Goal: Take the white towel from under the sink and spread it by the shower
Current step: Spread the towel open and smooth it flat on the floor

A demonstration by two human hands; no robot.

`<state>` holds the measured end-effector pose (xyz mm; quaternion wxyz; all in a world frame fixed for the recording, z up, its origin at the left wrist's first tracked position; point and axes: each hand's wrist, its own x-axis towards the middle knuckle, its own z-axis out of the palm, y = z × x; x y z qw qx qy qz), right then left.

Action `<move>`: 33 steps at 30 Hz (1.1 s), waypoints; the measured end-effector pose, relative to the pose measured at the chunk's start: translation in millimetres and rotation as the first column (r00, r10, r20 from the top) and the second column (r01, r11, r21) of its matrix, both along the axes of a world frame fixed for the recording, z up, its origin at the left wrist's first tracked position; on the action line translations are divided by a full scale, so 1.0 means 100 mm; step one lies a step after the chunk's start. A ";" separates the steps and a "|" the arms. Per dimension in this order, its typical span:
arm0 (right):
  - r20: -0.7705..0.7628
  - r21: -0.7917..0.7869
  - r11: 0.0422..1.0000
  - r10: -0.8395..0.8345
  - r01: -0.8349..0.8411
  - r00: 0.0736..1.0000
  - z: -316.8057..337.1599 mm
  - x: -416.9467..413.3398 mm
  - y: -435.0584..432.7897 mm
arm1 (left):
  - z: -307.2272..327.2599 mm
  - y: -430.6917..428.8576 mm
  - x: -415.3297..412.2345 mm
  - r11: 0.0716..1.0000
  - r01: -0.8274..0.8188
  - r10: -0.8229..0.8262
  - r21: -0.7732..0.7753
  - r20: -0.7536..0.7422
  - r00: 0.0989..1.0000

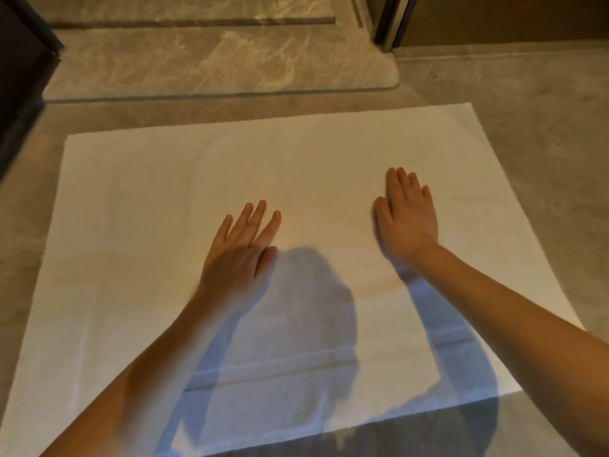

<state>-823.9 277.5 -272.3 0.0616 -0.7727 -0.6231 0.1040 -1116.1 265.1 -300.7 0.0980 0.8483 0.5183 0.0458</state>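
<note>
The white towel (158,199) lies spread flat on the marble floor, filling most of the view, with a woven band near its close edge. My left hand (242,250) rests palm down on the towel's middle, fingers slightly apart. My right hand (408,216) lies flat on the towel further right, fingers together and pointing away. Neither hand holds anything. My shadow falls across the towel's near part.
Just beyond the towel's far edge runs a raised marble step (211,70) with a rounded corner. A metal door frame (390,24) stands at the upper right. A dark cabinet or door edge (19,77) rises at the left. Bare grey floor (527,133) lies to the right.
</note>
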 end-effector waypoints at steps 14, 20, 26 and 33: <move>-0.063 0.061 0.946 0.321 -0.317 0.945 -0.28 -1.04 -0.66 | -0.07 -0.40 0.12 0.996 -0.059 0.058 0.072 0.013 0.998; 0.055 0.007 1.000 0.022 -0.023 0.998 -0.21 0.37 -1.04 | -0.13 -0.36 0.13 0.996 -0.075 0.077 0.046 -0.042 0.996; -0.012 0.012 0.998 -0.053 0.053 0.999 -0.03 0.12 -1.06 | 0.05 -0.38 0.18 0.997 -0.071 0.071 -0.014 -0.038 0.997; -0.152 0.106 0.983 0.167 -0.151 0.974 -0.04 -1.36 -1.58 | 0.11 -1.04 0.19 1.000 0.019 -0.018 0.017 -0.012 1.000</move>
